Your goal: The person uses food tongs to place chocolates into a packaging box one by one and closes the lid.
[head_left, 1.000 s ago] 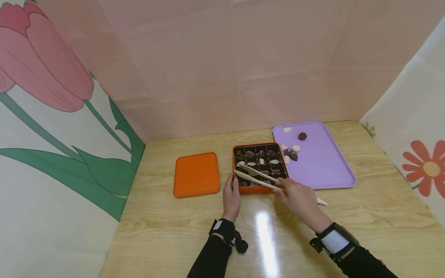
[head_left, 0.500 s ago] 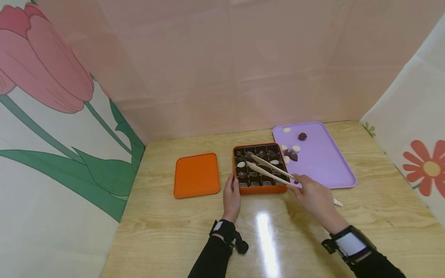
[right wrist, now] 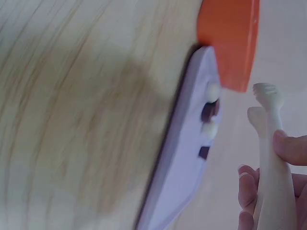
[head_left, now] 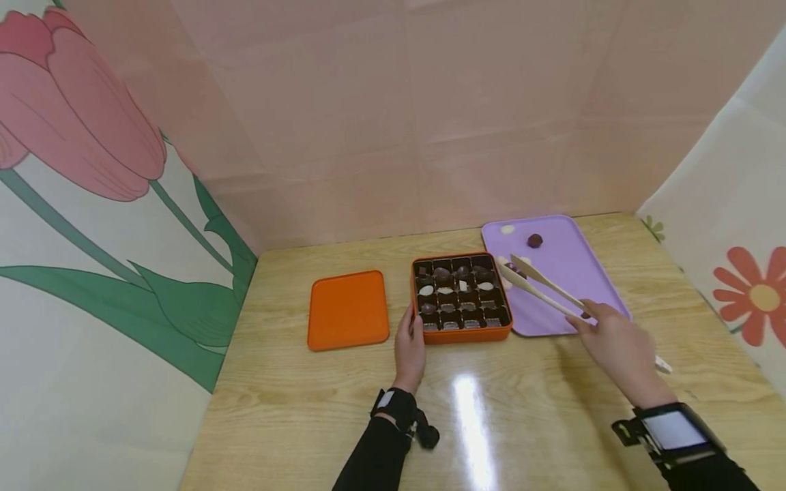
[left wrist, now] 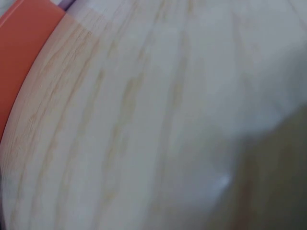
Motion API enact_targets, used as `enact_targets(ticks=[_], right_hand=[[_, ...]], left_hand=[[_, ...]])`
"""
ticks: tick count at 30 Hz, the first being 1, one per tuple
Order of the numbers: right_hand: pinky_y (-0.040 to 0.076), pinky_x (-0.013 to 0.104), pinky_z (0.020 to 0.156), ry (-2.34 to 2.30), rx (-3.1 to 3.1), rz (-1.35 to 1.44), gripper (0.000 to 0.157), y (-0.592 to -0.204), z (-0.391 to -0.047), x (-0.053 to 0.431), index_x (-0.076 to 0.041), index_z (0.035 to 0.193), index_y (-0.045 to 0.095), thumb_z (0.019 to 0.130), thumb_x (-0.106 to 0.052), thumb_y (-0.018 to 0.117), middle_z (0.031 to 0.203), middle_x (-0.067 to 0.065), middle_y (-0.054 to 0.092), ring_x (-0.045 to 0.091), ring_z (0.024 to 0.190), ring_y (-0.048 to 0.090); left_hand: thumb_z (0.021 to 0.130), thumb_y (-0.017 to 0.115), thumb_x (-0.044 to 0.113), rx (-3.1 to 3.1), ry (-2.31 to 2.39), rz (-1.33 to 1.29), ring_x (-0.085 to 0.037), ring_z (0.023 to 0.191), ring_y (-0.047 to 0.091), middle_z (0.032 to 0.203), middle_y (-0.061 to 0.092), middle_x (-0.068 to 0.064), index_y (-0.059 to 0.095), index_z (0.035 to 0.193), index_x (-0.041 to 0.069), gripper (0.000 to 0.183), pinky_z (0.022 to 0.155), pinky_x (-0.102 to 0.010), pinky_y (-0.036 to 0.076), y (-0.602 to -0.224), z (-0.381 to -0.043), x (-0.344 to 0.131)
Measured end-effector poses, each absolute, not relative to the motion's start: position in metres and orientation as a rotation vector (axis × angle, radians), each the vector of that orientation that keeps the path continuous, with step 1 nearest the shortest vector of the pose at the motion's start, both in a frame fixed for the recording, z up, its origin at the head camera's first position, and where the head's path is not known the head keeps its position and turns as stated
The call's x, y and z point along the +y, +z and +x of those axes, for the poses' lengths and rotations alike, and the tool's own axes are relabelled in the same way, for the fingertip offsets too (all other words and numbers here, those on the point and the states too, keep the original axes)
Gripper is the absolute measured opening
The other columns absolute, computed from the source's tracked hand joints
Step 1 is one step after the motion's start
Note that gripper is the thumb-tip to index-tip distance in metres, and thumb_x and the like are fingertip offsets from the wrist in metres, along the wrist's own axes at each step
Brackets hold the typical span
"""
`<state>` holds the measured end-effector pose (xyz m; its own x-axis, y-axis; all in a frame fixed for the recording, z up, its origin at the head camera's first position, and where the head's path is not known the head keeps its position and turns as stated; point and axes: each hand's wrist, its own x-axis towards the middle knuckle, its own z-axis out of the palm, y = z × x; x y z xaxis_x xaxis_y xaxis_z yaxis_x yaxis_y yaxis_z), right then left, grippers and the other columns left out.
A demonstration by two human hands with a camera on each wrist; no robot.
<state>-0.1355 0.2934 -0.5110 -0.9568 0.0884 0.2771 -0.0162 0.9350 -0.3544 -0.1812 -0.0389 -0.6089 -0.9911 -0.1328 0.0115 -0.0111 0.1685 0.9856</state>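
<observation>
My right hand (head_left: 617, 344) holds cream-coloured tongs (head_left: 533, 289), their tips spread over a cluster of dark and white chocolates at the left of the purple tray (head_left: 577, 266). In the right wrist view the thumb presses on the tongs (right wrist: 276, 191), whose toothed tips have nothing between them. My left hand (head_left: 409, 351) rests straight against the front left corner of an orange box (head_left: 469, 335). Inside the box is a dark divided insert, its back rows holding dark and white chocolates. The left wrist view shows mostly tabletop and a strip of orange.
A flat orange lid (head_left: 347, 310) lies left of the box. Towards the back of the tray are a round dark chocolate (head_left: 535, 241) and a white chocolate (head_left: 507, 230). A pink cloth backdrop (head_left: 368, 136) rises behind the wooden table (head_left: 295, 423).
My right hand has moved right with the tongs, from over the box to over the purple tray. A white piece now shows in the box where the tongs were. My left hand has stayed put.
</observation>
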Motion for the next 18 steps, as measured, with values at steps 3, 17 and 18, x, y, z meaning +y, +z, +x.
enact_targets(ticks=[3,17,18], right_hand=[[0.035,0.038,0.034,0.519,-2.852,-0.073,0.05,-0.517,-0.138,0.304,0.0,0.12,0.061,0.087,-0.038,0.061,0.098,0.026,0.07,0.043,0.071,0.063],[0.037,0.036,0.033,0.518,-2.949,-0.041,0.05,-0.541,-0.155,0.325,0.003,0.115,0.061,0.087,-0.038,0.061,0.088,0.028,0.07,0.037,0.062,0.062],[0.036,0.036,0.033,0.518,-2.94,-0.031,0.048,-0.541,-0.157,0.325,0.004,0.114,0.062,0.087,-0.036,0.062,0.087,0.028,0.071,0.036,0.062,0.062]], left_hand=[[0.096,0.037,0.053,-2.315,-1.962,0.13,-0.019,0.132,0.04,0.15,0.041,-0.004,0.037,0.145,0.028,0.055,0.108,-0.051,0.039,-0.609,-0.181,-0.039],[0.096,0.04,0.051,-2.287,-1.994,0.154,-0.014,0.124,0.047,0.148,0.045,-0.004,0.039,0.143,0.032,0.051,0.099,-0.048,0.047,-0.61,-0.182,-0.038],[0.097,0.04,0.047,-2.296,-1.991,0.16,-0.015,0.125,0.047,0.148,0.044,-0.005,0.039,0.144,0.03,0.05,0.099,-0.047,0.047,-0.606,-0.181,-0.038]])
